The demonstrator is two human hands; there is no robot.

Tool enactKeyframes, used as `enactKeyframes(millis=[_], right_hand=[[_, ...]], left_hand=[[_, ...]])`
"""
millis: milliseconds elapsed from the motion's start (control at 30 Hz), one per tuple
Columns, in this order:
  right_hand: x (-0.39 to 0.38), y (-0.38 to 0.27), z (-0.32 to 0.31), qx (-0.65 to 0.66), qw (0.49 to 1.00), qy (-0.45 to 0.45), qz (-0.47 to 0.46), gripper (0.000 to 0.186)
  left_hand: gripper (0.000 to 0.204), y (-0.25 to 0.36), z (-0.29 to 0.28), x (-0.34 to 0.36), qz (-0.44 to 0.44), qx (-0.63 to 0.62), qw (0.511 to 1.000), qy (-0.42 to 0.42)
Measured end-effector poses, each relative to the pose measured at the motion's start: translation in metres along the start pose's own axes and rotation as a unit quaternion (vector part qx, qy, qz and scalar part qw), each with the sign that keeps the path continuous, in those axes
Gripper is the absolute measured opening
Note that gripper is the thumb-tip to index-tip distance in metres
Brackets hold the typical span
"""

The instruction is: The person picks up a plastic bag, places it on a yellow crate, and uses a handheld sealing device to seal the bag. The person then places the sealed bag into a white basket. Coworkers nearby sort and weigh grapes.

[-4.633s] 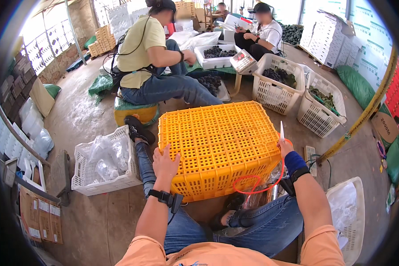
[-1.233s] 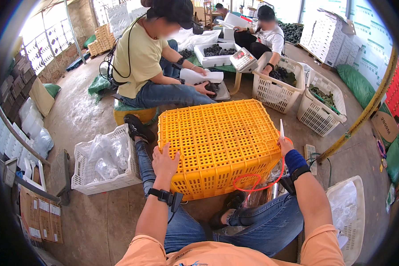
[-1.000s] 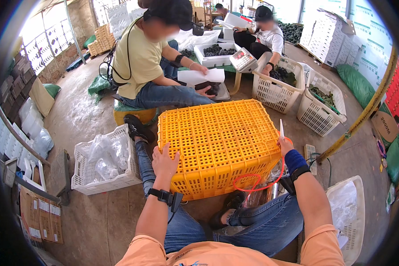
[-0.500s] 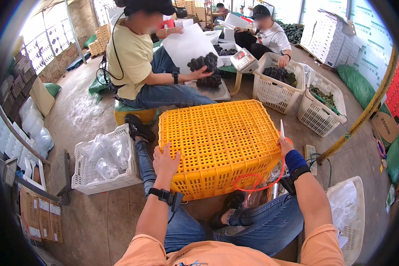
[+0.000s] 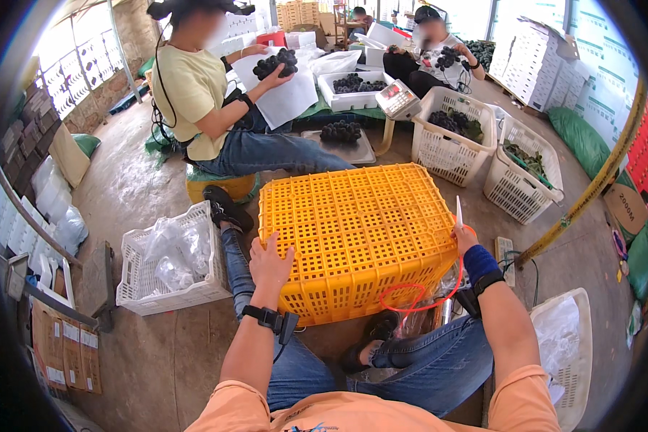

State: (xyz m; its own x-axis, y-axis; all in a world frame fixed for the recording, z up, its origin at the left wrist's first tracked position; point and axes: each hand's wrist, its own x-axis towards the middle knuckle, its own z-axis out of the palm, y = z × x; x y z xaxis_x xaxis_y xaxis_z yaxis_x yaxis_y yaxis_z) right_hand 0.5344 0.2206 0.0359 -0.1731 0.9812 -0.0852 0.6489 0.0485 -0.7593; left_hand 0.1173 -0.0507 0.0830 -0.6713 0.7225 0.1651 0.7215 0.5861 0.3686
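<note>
An upturned yellow plastic crate point(image 5: 356, 227) with a grid of square holes stands directly in front of me. My left hand point(image 5: 270, 266) rests on its near left corner, fingers spread, holding nothing. At the crate's right edge, my right hand point(image 5: 466, 239) is closed around a slim white pointed tool point(image 5: 459, 210), its tip sticking upward; the grip hides the tool's lower part. A thin orange-red cord point(image 5: 402, 287) loops from near that hand across the crate's front side.
White baskets with plastic bags stand left point(image 5: 173, 259) and right point(image 5: 560, 345). Beyond the crate, a co-worker in a yellow shirt point(image 5: 187, 93) holds dark grapes point(image 5: 274, 65) and white paper point(image 5: 295, 99). A scale point(image 5: 398, 101), a grape basket point(image 5: 453, 155) and a slanted yellow pole point(image 5: 590, 198) stand further off.
The co-worker in yellow has leaned back left, lifting the grapes and paper away from the scale. The far co-worker has raised grapes from the basket. My hands stay put.
</note>
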Motion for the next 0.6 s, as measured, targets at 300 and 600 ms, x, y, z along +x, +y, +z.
enactKeyframes(millis=[300, 600], right_hand=[[0.0018, 0.0043, 0.0006, 0.002, 1.0, -0.008, -0.014, 0.049], [0.0001, 0.0025, 0.0009, 0.022, 1.0, 0.002, 0.01, 0.046]], left_hand=[[0.056, 0.0002, 0.0001, 0.0001, -0.006, -0.001, 1.0, -0.004], [0.056, 0.0011, -0.0002, 0.0001, -0.007, 0.003, 1.0, -0.009]])
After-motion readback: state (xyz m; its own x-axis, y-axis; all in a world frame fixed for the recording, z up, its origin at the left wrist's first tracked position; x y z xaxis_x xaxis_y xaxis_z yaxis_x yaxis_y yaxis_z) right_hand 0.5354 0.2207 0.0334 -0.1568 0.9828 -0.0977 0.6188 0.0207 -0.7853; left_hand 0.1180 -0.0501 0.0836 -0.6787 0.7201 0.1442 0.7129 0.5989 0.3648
